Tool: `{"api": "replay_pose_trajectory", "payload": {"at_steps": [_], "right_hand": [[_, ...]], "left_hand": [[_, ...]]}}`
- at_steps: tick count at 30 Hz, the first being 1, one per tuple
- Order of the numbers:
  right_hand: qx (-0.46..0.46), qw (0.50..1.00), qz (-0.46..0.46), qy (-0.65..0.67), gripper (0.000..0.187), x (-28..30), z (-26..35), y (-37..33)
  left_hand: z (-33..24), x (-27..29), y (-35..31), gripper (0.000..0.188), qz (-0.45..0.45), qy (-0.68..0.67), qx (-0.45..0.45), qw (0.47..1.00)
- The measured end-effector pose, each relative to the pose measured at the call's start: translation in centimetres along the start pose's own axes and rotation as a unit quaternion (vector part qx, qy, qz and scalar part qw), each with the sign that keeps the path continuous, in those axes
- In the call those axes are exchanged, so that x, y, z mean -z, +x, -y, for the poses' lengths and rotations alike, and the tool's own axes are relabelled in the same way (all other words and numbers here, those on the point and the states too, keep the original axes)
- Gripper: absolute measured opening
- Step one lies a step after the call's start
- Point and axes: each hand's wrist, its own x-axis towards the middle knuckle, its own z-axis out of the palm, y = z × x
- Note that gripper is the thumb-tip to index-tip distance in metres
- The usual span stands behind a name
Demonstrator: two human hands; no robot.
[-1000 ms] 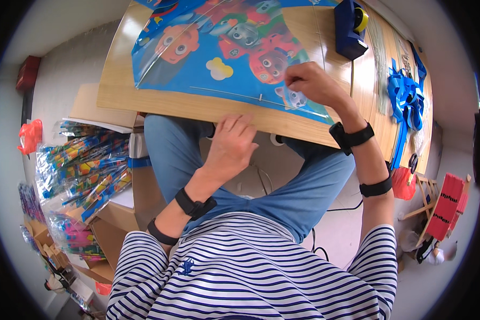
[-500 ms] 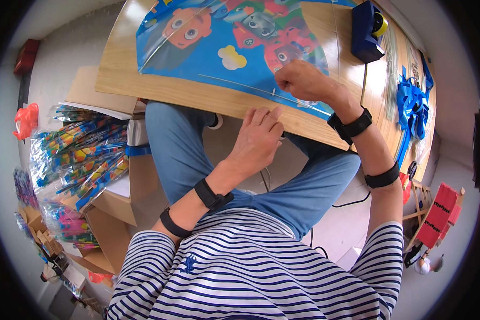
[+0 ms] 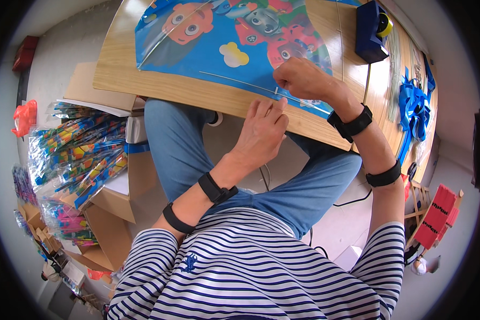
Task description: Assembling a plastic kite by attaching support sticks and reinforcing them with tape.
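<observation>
A blue printed sheet (image 3: 202, 66) with cartoon faces, which looks like a kite, lies flat on the table. A thin white rod (image 3: 234, 80) runs along its near edge, with a small white fitting (image 3: 277, 90) on it. My left hand (image 3: 262, 130) is at the table's near edge, fingers stretched forward and a fingertip by the rod just below the fitting; its thumb is hidden. Above the sheet's near right part, my right hand (image 3: 303, 80) is closed, fingers curled just right of the fitting. Whatever it may hold is hidden.
A dark blue tape dispenser (image 3: 372, 34) with yellow tape stands at the table's far right. Blue ribbon (image 3: 413, 104) hangs over the right side near a bundle of thin rods (image 3: 394, 80). Left of my legs, a cardboard box (image 3: 114, 202) holds several plastic-wrapped printed packs (image 3: 80, 149).
My left hand has moved slightly right and forward, its fingertip now closer to the rod and fitting. My right hand stays closed in nearly the same place.
</observation>
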Motion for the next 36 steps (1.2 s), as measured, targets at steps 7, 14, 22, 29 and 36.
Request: {"api": "replay_pose_trajectory", "payload": {"at_steps": [7,14,22,29,36], "right_hand": [[0.005,1.0,-0.007,0.001,0.007,-0.3,0.0,0.3],[-0.001,1.0,-0.013,-0.016,0.01,-0.3,0.1,0.6],[-0.049,0.995,-0.055,-0.074,0.008,-0.4,-0.5,1.0],[-0.129,0.965,-0.225,-0.04,0.008,1.8,0.0,0.3],[-0.263,0.932,-0.217,0.125,0.015,-4.3,2.7,-3.5]], "left_hand": [[0.5,-0.7,0.0,0.039,-0.004,0.018,0.004,1.0],[0.6,-1.2,0.3,0.043,-0.01,0.035,0.005,0.999],[0.4,-0.8,0.6,0.031,-0.002,0.063,-0.002,0.998],[0.1,-0.6,0.7,0.032,0.002,0.079,0.003,0.997],[0.2,-0.8,0.7,0.035,0.006,0.1,0.01,0.995]]}}
